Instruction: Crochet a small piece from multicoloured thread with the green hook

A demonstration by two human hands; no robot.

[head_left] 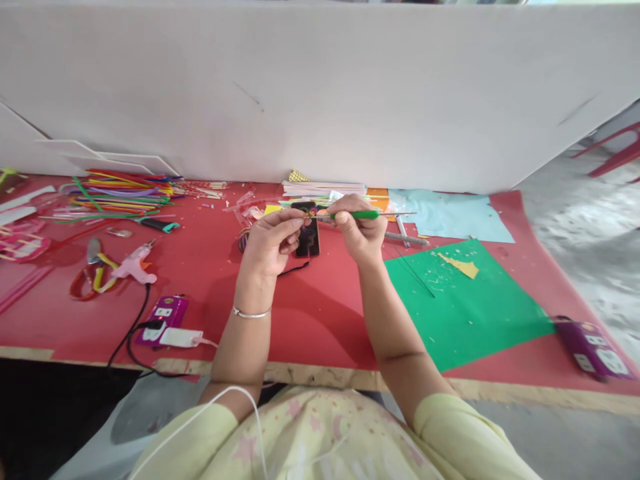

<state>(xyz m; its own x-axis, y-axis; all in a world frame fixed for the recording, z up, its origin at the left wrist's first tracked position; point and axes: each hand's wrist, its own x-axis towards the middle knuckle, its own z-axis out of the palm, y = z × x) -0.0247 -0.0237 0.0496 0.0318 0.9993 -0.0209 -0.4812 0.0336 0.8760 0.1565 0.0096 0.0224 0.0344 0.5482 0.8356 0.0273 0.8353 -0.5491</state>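
Note:
My right hand (357, 230) is closed around a thin metal tool with a green handle (369, 215), held level. Its metal rod sticks out on both sides of the handle, and the left end points at my left hand. My left hand (277, 240) pinches a small multicoloured piece (309, 215) between thumb and fingertips, right by that tip; it is too small to name, and I cannot tell whether the tip touches it. Both hands are raised over the red tabletop (320, 313). Below and behind them lies a black phone (309, 240), partly hidden by my fingers.
On the left are pliers (93, 267), a pink glue gun (135, 263), a box cutter (157, 225), colourful pipe cleaners (125, 193) and a purple power strip (163, 320) with cables. A green sheet (465, 313) and another purple power strip (593, 348) lie right. A white board (320, 93) stands behind.

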